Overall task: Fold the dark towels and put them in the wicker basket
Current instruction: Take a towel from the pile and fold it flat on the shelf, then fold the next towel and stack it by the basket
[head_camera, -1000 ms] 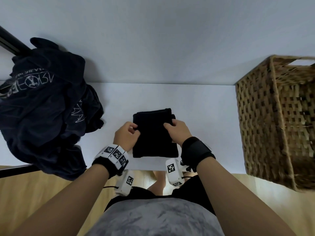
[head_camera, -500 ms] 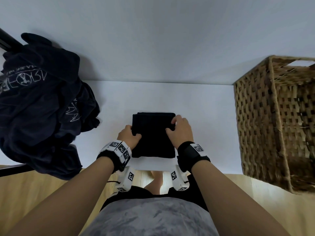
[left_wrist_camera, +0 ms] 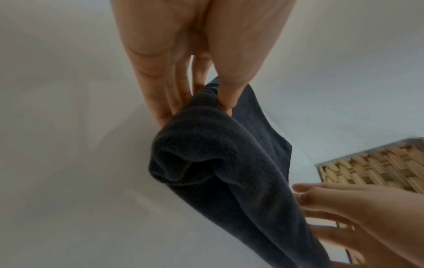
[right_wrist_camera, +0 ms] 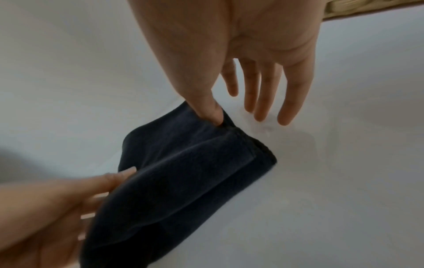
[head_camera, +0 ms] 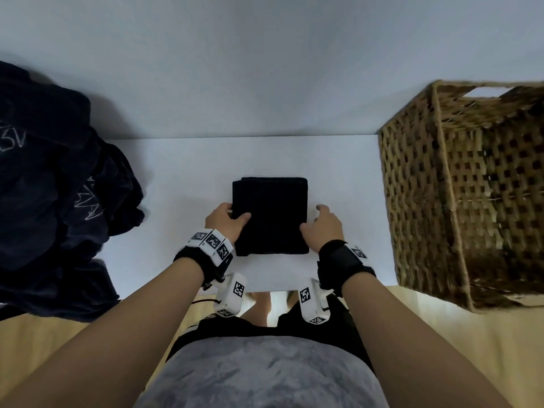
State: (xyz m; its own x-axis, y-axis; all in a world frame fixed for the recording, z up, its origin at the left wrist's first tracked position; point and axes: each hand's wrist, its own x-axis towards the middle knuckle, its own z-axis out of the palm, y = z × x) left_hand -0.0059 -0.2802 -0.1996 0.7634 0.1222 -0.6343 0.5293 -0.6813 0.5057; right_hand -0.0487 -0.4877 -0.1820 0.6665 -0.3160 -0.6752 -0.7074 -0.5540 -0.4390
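Observation:
A folded dark towel [head_camera: 269, 216] lies flat in the middle of the white table [head_camera: 176, 172]. My left hand [head_camera: 226, 219] grips its left edge, thumb on top and fingers under the fold [left_wrist_camera: 201, 101]. My right hand [head_camera: 322, 228] sits at the towel's right edge with its fingers straight over the table. Only its thumb touches the towel's [right_wrist_camera: 183, 172] rim. The wicker basket [head_camera: 471, 187] stands at the right end of the table, and nothing shows inside it.
A heap of dark towels [head_camera: 53, 195] with white printing fills the left end of the table. A pale wall rises behind the table. Wooden floor and the person's legs lie below the near edge.
Both hands have slid from the top of the towel out to its sides. The right hand has come off the cloth with fingers straightened. The towel now lies squarer and flatter.

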